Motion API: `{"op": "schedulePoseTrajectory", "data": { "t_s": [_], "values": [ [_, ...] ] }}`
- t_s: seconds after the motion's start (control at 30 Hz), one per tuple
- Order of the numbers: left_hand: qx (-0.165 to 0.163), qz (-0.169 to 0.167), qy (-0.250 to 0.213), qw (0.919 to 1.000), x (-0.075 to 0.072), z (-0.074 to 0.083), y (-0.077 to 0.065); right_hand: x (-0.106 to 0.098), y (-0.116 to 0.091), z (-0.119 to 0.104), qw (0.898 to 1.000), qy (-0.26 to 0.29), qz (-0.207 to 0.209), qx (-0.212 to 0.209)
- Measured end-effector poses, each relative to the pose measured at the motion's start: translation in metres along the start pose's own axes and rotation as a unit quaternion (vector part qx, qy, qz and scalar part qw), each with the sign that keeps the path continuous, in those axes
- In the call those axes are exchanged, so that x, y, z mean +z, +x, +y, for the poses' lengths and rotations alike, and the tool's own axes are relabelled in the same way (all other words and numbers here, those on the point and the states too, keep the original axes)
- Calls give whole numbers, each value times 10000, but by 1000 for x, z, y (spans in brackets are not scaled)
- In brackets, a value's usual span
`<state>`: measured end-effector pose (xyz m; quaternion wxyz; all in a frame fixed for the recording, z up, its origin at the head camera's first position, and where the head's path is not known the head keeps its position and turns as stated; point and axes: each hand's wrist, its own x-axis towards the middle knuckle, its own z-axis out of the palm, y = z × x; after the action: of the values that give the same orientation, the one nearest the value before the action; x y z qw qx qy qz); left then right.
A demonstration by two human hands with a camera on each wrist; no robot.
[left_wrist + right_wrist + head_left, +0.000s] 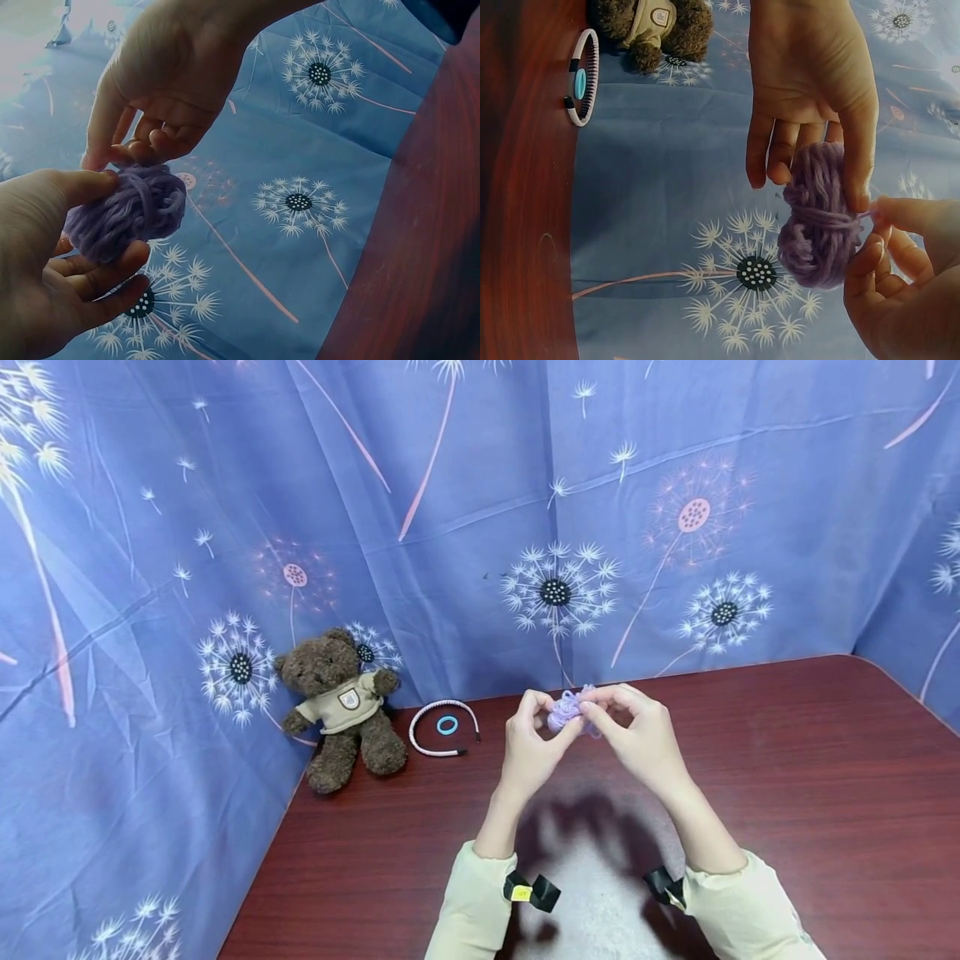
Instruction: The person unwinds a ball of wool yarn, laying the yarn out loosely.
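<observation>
A small bundle of purple yarn (564, 713) is held up above the table between both hands. My left hand (528, 750) grips the bundle, thumb on one face and fingers on the other, as the left wrist view shows with the yarn (131, 214). Strands wrap across the bundle's waist in the right wrist view. There my right hand (911, 281) pinches a thin strand of the yarn (821, 217) between thumb and forefinger, right at the bundle's side. In the head view this right hand (647, 739) is close beside the left.
On the dark red wooden table (810, 760), a brown teddy bear (341, 706) in a beige shirt leans at the back left. Beside it lie a white headband (414, 737) and a light blue ring (447, 725). A blue dandelion-print curtain (450, 568) hangs behind the table.
</observation>
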<state>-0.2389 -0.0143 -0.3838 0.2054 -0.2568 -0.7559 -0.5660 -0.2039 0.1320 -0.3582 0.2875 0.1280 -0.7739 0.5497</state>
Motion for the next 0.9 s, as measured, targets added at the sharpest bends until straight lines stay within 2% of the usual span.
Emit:
{"op": "schedulePoseTrajectory", "data": {
  "t_s": [0.23,0.47,0.67,0.73,0.8,0.9],
  "values": [
    [-7,25,243,9997,-2,-4,-2,4,-3,-2,9996,254,-87,18],
    [-196,79,362,9991,-5,-6,-1,5,-3,-5,9979,586,-262,51],
    [-307,271,386,9984,-6,-9,3,1,-3,-11,9963,788,-352,6],
    [-401,347,238,9983,-8,-10,4,-1,-2,-11,9966,750,-336,8],
    [-630,426,-42,9971,-11,-10,6,-2,-2,-11,9968,730,-331,39],
    [-1062,618,-676,9901,-16,-12,8,-2,-1,-10,9967,724,-340,120]
  ]
}}
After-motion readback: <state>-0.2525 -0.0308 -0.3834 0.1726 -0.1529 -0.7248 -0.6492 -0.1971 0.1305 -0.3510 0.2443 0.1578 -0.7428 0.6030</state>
